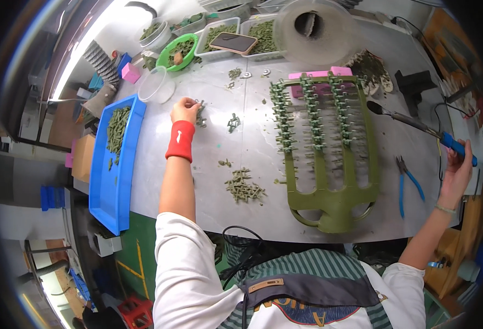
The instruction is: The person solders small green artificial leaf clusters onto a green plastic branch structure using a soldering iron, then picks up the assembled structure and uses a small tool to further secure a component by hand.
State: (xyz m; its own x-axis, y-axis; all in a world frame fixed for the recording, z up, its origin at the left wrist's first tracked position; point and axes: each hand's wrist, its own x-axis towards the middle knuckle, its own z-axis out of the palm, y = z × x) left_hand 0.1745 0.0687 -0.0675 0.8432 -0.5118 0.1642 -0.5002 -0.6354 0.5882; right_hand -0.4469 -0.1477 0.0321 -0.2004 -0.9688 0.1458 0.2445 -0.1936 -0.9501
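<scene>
My left hand, with a red wristband, is at the left-centre of the table, fingertips pinched on a small dark-green piece. In my right hand, at the far right, is a blue-handled iron with a long metal shaft and dark spoon-shaped tip. The tip points left, by the upper right of an olive-green frame. Three rows of small dark-green parts stud the frame's bars. Another small green part lies right of my left hand, and a pile of short green pieces sits nearer me.
A blue tray with green pieces stands at the left. Along the back are a green basket, clear tubs, a phone and a large translucent drum. Blue-handled pliers and a soiled glove lie at the right.
</scene>
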